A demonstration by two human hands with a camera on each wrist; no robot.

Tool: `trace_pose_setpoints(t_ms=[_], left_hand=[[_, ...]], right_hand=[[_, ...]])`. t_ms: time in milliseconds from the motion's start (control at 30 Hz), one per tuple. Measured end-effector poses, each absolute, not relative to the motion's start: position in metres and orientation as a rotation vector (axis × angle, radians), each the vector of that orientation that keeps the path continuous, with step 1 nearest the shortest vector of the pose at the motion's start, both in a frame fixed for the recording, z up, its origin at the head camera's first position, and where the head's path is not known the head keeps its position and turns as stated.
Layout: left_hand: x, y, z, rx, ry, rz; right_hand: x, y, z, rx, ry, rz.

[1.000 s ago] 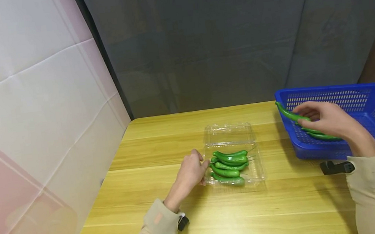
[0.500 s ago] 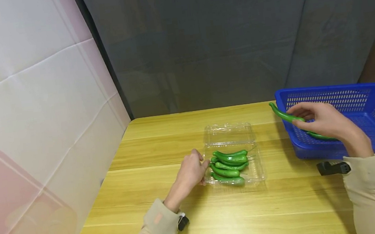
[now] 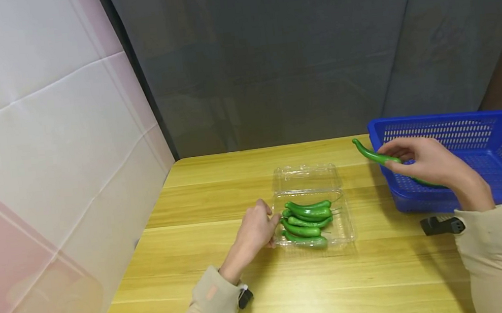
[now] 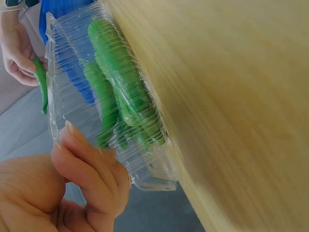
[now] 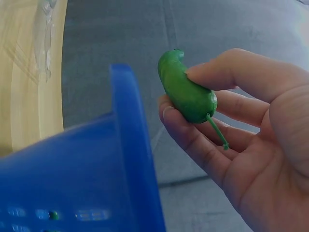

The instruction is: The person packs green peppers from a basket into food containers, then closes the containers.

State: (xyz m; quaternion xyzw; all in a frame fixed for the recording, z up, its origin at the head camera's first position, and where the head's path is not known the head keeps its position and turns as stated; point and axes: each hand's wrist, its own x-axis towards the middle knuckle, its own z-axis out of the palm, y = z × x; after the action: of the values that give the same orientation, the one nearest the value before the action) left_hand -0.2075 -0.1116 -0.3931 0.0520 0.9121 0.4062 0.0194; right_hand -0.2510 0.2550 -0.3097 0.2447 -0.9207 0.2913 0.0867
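Observation:
In the head view my left hand (image 3: 254, 228) is at the left side of a clear plastic clamshell box (image 3: 342, 232), its lid folded back. The left wrist view shows thumb and fingers (image 4: 79, 157) pinching the box's edge. Several green chili peppers (image 3: 306, 229) lie side by side inside it. My right hand (image 3: 430, 159) holds another green chili pepper (image 3: 367, 153) between thumb and fingers, over the left rim of a blue basket (image 3: 453, 116). In the right wrist view this pepper (image 5: 186, 89) has its thin stem pointing toward the palm.
At least one green pepper (image 3: 426, 182) shows in the basket, partly hidden by my right hand. All stands on a wooden table (image 3: 218, 190), with a grey cloth (image 3: 268, 63) behind it and a pale printed panel (image 3: 45, 122) along the left.
My right hand has moved left with its pepper, from inside the basket to over its left rim. The left hand and the box have stayed in place.

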Motion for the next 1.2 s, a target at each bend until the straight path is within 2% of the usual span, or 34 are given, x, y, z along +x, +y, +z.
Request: trace_pose_setpoints(t_ms=[1200], left_hand=[[-0.208, -0.11, -0.393, 0.153, 2.824, 1.264]], right_hand=[[-0.25, 0.224, -0.315, 0.913, -2.669, 0.834]])
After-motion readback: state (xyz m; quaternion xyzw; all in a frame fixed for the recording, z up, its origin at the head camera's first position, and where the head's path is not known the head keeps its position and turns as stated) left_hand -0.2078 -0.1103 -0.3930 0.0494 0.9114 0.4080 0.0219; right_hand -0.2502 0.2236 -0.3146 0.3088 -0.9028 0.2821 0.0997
